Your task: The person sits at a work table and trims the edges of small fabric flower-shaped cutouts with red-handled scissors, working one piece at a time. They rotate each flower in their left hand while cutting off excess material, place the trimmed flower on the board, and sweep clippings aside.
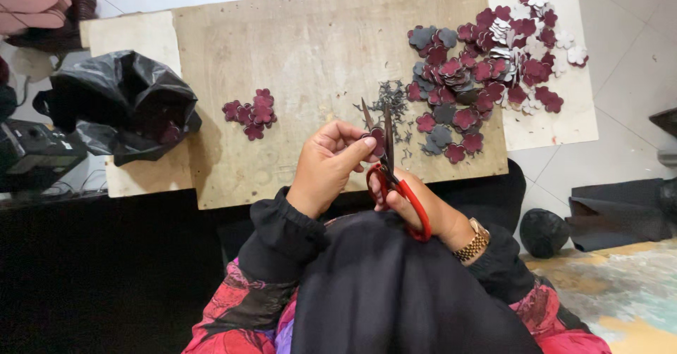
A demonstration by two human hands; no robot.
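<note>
Red-handled scissors (396, 178) gripped in right hand (416, 202); left hand (328, 167) fingers pinch a maroon flower piece (377, 141).

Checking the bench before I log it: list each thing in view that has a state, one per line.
scissors: blades open, points away from the person
left hand: pinching a maroon flower piece at the blades
right hand: through the red scissor handles
black plastic bag: open, crumpled
large flower pile: loose heap
small flower pile: clustered, apart from the heap
trimmings: scattered on the wooden board
</note>
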